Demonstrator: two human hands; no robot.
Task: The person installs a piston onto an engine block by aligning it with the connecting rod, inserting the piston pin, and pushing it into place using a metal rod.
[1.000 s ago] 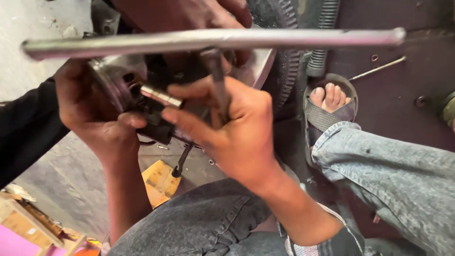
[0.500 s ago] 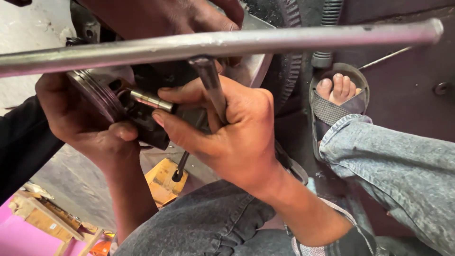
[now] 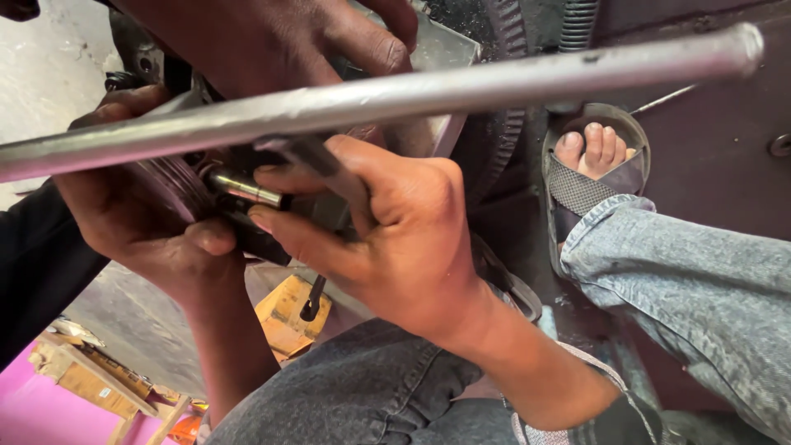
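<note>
From the head camera I see my right hand (image 3: pixel 395 239) closed around a dark metal tool handle (image 3: pixel 329 173), with the thumb stretched toward a short shiny steel pin (image 3: pixel 243 189). The pin sticks out of a round ribbed grey metal part (image 3: pixel 169 185). My left hand (image 3: pixel 148 231) is wrapped around this part from below. A long grey metal bar (image 3: pixel 428 91) crosses above both hands. Another person's hand (image 3: pixel 272 41) rests near the top edge, behind the bar.
</note>
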